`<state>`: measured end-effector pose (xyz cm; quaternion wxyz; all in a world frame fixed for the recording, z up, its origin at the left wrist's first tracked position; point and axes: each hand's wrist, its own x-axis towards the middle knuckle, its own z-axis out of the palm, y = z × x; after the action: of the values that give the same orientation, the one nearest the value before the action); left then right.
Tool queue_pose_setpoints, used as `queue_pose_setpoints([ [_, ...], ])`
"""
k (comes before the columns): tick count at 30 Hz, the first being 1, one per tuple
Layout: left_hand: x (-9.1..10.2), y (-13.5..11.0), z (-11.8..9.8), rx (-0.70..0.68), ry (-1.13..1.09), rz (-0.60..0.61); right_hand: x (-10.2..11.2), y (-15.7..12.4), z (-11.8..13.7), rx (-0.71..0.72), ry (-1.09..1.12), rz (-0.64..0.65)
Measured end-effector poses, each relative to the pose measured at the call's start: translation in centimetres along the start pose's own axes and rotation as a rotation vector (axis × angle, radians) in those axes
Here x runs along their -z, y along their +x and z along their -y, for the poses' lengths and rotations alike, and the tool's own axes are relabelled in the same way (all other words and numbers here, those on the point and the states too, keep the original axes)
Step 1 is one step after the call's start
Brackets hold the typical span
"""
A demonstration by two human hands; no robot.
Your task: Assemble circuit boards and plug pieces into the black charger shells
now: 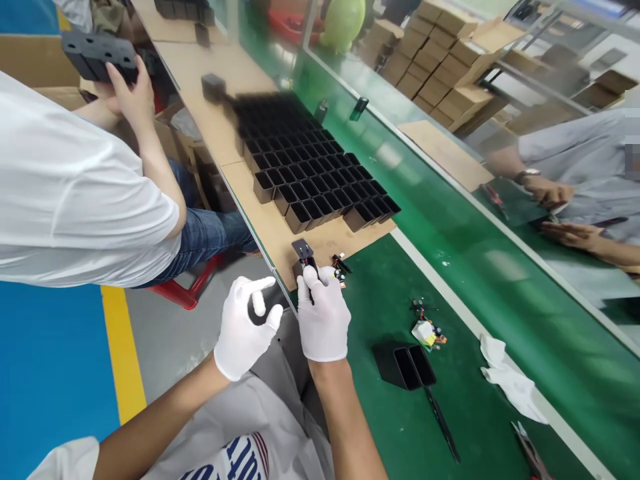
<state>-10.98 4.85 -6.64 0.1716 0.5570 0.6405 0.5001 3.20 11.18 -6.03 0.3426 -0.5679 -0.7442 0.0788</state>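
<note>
My left hand [248,327], in a white glove, is held just off the table edge with its thumb and fingers apart and nothing between them. Beside it my right hand [324,317], also gloved, grips a small black plastic case [299,268] at the table's edge. A black plate with two metal pins [302,249] stands at the top of that case, with thin red wires below it. Part of the case is hidden by my fingers. Just past my right hand lies a small wired electronic part [341,264].
Rows of open black cases [315,180] stand on brown cardboard [220,127]. On the green table [370,427] lie two joined black cases [415,367], another wired part [427,330], a white cloth [510,380] and pliers [530,450]. Co-workers sit left and across.
</note>
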Motion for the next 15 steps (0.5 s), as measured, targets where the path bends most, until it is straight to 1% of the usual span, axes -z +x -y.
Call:
queue_pose_setpoints([
  [3, -1.6, 1.9, -0.5, -0.020, 0.108, 0.063, 1.5, 0.0, 0.0, -0.068, 0.093, 0.007],
  [5, -2.8, 3.4, -0.8, -0.007, 0.175, 0.108, 3.0, 1.0, 0.1, -0.118, 0.146, 0.052],
  [7, -3.6, 4.7, -1.0, 0.007, 0.226, 0.158, 4.5, 3.0, 0.1, -0.156, 0.164, 0.133],
  [9, -4.1, 5.7, -1.0, 0.015, 0.264, 0.206, 5.3, 5.5, 0.2, -0.175, 0.135, 0.225],
  [12, -4.2, 6.3, -0.9, 0.023, 0.303, 0.242, 4.9, 9.3, 1.1, -0.134, 0.049, 0.374],
  [15, -3.9, 6.2, -0.9, 0.018, 0.313, 0.255, 4.0, 11.9, 2.5, 0.007, -0.024, 0.536],
])
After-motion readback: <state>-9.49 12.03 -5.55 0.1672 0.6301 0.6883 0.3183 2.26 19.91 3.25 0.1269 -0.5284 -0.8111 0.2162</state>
